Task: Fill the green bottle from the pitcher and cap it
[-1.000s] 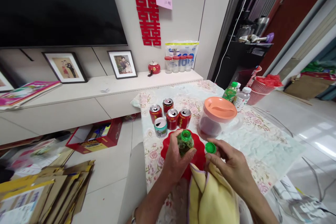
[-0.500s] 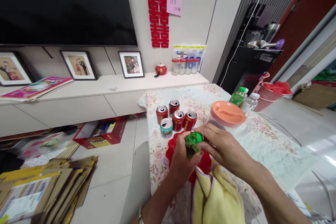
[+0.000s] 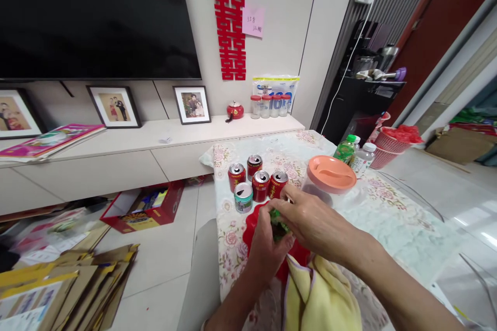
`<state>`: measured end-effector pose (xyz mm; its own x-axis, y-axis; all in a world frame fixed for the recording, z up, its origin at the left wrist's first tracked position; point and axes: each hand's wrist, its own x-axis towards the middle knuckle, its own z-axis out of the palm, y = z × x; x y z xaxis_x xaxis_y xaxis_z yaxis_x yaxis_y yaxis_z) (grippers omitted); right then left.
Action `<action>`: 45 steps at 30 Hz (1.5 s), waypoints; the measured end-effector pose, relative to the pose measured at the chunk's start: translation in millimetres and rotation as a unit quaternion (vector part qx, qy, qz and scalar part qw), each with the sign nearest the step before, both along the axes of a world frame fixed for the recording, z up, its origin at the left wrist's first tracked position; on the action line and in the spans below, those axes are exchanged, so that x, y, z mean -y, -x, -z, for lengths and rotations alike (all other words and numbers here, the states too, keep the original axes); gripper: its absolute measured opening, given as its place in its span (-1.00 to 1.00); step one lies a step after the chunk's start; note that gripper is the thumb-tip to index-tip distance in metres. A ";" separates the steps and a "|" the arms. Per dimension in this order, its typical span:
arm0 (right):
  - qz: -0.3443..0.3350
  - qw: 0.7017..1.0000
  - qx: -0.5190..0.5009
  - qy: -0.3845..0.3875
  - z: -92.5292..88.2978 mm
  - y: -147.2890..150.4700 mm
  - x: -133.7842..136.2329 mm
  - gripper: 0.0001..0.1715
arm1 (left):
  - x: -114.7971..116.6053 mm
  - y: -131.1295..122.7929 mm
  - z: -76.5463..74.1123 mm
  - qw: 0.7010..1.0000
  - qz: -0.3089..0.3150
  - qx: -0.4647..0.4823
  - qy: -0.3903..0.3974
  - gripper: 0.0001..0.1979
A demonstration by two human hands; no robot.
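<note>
change: our right hand (image 3: pixel 310 220) now covers the green bottle (image 3: pixel 278 220); cap hidden, likely going on
left hand (image 3: pixel 267 248): fingers grip bottle over red plate (image 3: pixel 252 222)
right fingers: closed on bottle top

Both forearms bare, no sleeves in view; left hand (image 3: pixel 267 248) and right hand (image 3: pixel 310 220) ungloved, no rings visible.

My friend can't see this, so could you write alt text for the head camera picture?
Two bare hands meet over a red plate on a floral-clothed table: the left hand grips a small green bottle, and the right hand covers its top. Behind stand five drink cans and an orange-lidded container; a yellow cloth lies nearest the camera.
</note>
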<state>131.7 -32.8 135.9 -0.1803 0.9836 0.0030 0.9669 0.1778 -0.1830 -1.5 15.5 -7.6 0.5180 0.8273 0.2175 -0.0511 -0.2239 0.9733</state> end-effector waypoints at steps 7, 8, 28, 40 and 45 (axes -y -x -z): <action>0.078 0.997 0.014 -0.011 11.1 7.0 -7.4 -0.78 | -0.9 -2.7 5.7 0.998 -0.037 0.030 -0.044 -0.52; 0.085 0.996 0.013 -0.015 11.0 7.4 -5.6 -0.75 | -0.7 -2.5 6.3 0.998 -0.041 0.028 -0.048 -0.56; -0.031 0.971 -0.205 -0.123 27.5 -5.3 11.3 -0.57 | -2.5 -1.4 5.8 0.999 -0.027 -0.013 -0.019 -0.44; -0.030 0.939 -0.296 -0.170 55.9 -21.6 3.7 -0.38 | 2.8 -1.3 -3.9 0.999 -0.048 -0.007 -0.008 -0.50; -0.019 0.920 -0.343 -0.186 70.4 -23.6 3.4 -0.49 | 3.6 -1.3 -7.7 0.999 -0.046 -0.002 -0.004 -0.47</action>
<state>155.3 -36.2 65.5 -0.0444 0.8845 0.4645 0.6382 0.3828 -0.6680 -0.2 11.9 0.1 0.4413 0.8696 0.2214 -0.0254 -0.2345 0.9718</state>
